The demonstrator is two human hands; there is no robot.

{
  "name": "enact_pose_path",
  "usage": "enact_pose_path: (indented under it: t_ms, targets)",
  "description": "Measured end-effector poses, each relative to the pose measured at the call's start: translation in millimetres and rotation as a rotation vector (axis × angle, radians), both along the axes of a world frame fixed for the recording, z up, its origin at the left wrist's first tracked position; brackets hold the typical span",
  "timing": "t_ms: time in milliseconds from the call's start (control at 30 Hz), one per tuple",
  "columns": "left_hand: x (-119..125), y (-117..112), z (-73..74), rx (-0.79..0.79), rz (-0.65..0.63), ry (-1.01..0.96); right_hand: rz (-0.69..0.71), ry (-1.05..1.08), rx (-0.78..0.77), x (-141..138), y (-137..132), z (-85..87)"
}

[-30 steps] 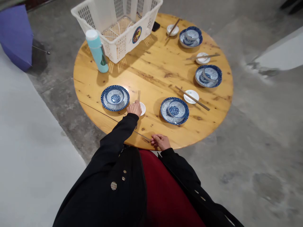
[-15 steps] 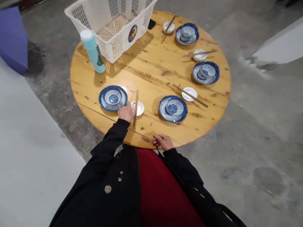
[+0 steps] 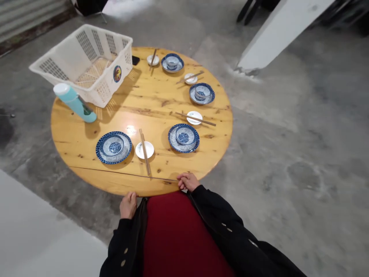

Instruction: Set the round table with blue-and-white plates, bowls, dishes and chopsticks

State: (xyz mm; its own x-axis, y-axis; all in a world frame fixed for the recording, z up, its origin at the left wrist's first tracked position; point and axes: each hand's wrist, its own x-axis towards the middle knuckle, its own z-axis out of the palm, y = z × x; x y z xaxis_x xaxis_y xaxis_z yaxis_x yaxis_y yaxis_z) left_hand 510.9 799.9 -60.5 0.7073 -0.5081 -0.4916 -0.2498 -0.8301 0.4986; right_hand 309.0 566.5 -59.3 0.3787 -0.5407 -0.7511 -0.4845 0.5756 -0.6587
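My left hand (image 3: 128,205) is at the near edge of the round wooden table (image 3: 121,178), fingers curled closed with nothing seen in them. My right hand (image 3: 188,181) rests on the same edge further right, its fingers loosely closed and no object showing. In front of them, a pair of chopsticks (image 3: 145,154) lies across a small white dish (image 3: 149,149). A blue-and-white bowl (image 3: 114,146) sits on a patterned plate (image 3: 100,154) to the left. To the right, another bowl (image 3: 184,137) sits on a matching plate (image 3: 195,144).
A white plastic basket (image 3: 98,90) stands at the table's back left, with a light-blue bottle (image 3: 75,103) before it and a dark phone (image 3: 135,60) beside it. More plates with bowls (image 3: 201,93), dishes (image 3: 193,117) and chopsticks line the right side. A white pillar (image 3: 273,38) rises beyond.
My left hand has left the chopsticks and white dish and drawn back to the table edge. My right hand stays at the edge. The view has turned rightward.
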Motion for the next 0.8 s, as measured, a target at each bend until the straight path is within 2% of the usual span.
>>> enact_pose_path:
  t_ms: [100,233,367,567,667,800]
  targets:
    - [18.2,-14.2,9.9,-0.032,-0.047,-0.069,-0.052,-0.014,0.002,8.2,0.8,-6.7]
    - [38.2,-24.2,15.9,-0.007,-0.075,-0.088,-0.156,-0.048,0.035,0.6,-5.1,-13.1]
    - [50.2,-21.7,3.3,-0.047,-0.019,-0.05,-0.302,-0.108,0.066,-4.9,-9.8,-12.9]
    - [60.2,-13.0,-13.7,-0.206,0.009,0.076,-0.419,-0.138,-0.078,-6.0,8.8,-7.8]
    - [63.0,-10.4,-16.9,-0.228,-0.003,0.105,-0.466,-0.114,-0.162,-18.5,22.4,-6.7]
    - [65.3,-7.8,-18.8,-0.216,-0.018,0.095,-0.516,0.028,-0.168,-45.5,44.2,-8.1]
